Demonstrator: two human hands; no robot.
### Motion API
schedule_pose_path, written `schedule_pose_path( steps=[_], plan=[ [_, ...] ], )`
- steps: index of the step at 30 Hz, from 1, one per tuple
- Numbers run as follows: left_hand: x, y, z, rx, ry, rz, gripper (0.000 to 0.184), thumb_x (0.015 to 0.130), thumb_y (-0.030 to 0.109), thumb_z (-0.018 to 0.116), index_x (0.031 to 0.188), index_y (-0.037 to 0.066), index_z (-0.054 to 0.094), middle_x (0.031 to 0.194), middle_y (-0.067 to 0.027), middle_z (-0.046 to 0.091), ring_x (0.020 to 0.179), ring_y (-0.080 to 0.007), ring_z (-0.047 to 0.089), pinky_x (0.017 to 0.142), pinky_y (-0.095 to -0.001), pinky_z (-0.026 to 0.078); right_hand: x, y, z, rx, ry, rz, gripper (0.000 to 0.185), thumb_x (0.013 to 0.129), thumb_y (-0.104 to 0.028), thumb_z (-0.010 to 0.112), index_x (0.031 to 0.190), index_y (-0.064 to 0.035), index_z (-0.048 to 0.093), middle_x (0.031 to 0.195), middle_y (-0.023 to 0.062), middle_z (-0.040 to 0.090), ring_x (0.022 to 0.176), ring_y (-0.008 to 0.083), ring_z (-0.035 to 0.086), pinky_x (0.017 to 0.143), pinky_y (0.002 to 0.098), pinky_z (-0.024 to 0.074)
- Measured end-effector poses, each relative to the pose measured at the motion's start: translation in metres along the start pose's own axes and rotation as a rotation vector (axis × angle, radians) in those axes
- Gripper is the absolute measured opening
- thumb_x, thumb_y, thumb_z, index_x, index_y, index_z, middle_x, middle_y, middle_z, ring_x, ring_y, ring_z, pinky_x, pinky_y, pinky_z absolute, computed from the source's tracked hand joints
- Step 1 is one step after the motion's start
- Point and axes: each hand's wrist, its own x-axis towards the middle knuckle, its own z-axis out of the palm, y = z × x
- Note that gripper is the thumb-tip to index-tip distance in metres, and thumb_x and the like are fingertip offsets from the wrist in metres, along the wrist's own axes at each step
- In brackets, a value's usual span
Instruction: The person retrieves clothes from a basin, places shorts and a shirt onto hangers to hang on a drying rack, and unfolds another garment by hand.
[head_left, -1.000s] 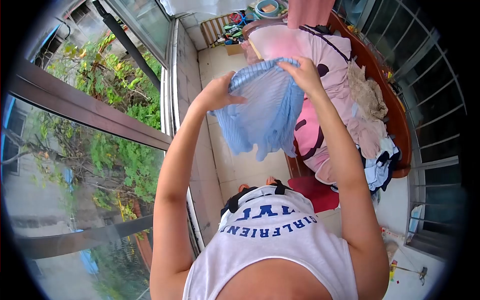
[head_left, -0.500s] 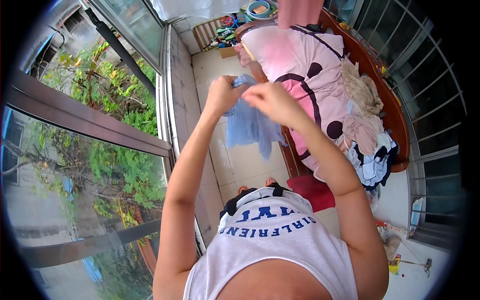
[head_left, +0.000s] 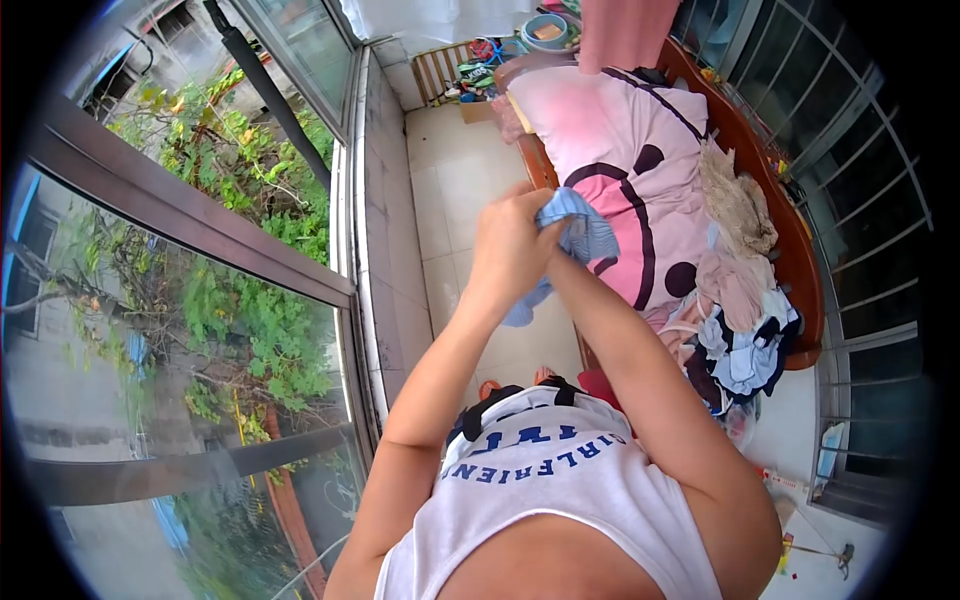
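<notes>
My left hand (head_left: 510, 235) is closed on a light blue garment (head_left: 588, 232) with fine stripes, held out in front of my chest. The cloth is bunched and hangs to the right of the hand, while a lower fold (head_left: 522, 312) shows beneath my wrists. My right hand (head_left: 554, 262) crosses behind the left one, close against the garment. Its fingers are mostly hidden, so their grip does not show.
To the right stands a wooden-framed bed (head_left: 812, 325) with a pink patterned cover (head_left: 570, 115). A pile of clothes (head_left: 745, 345) and a beige lacy cloth (head_left: 738, 205) lie on it. On the left is an open window (head_left: 345, 290). A blue basin (head_left: 545, 30) sits at the far end.
Both hands have moved right and nearer my body, with the blue garment. They have gone from side by side to crossed, and the garment now hangs more bunched.
</notes>
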Motion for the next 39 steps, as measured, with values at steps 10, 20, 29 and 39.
schedule_pose_path(
  steps=[10, 20, 29, 39],
  plan=[
    [-0.017, -0.034, -0.009, -0.089, -0.334, -0.278, 0.036, 0.071, 0.026, 0.069, 0.094, 0.0, 0.062, 0.089, -0.0189, 0.062, 0.08, -0.0314, 0.06, 0.071, -0.0353, 0.046, 0.024, -0.031, -0.045, 0.068, 0.08, -0.164, 0.032, 0.082, -0.019, 0.049, 0.109, -0.0038, 0.052, 0.107, 0.0198, 0.055, 0.098, 0.0306, 0.054, 0.081, 0.0393, 0.0423],
    [0.021, -0.112, 0.018, -0.037, 0.407, 0.001, 0.017, 0.079, 0.012, 0.062, 0.091, 0.001, 0.06, 0.085, -0.0111, 0.06, 0.08, -0.0248, 0.059, 0.072, -0.0331, 0.046, 0.034, -0.037, -0.067, 0.063, 0.102, -0.194, 0.033, 0.082, -0.02, 0.049, 0.111, -0.0042, 0.052, 0.107, 0.0194, 0.055, 0.098, 0.0303, 0.053, 0.081, 0.0391, 0.0421],
    [-0.008, -0.073, 0.011, -0.562, -0.031, -0.048, 0.023, 0.081, 0.004, 0.056, 0.103, 0.003, 0.06, 0.075, 0.0006, 0.054, 0.066, -0.0084, 0.048, 0.06, -0.0201, 0.04, 0.035, -0.042, -0.071, 0.069, 0.112, -0.198, 0.034, 0.081, -0.021, 0.049, 0.112, -0.0046, 0.052, 0.107, 0.019, 0.055, 0.098, 0.03, 0.053, 0.081, 0.0388, 0.042],
    [-0.024, -0.083, 0.013, -0.418, -0.168, -0.128, 0.031, 0.077, -0.003, 0.057, 0.107, 0.005, 0.056, 0.082, 0.0025, 0.053, 0.075, -0.007, 0.05, 0.06, -0.0203, 0.042, 0.037, -0.046, -0.072, 0.072, 0.126, -0.199, 0.036, 0.081, -0.021, 0.049, 0.113, -0.005, 0.051, 0.107, 0.0186, 0.055, 0.098, 0.0298, 0.053, 0.082, 0.0386, 0.0418]
  ],
)
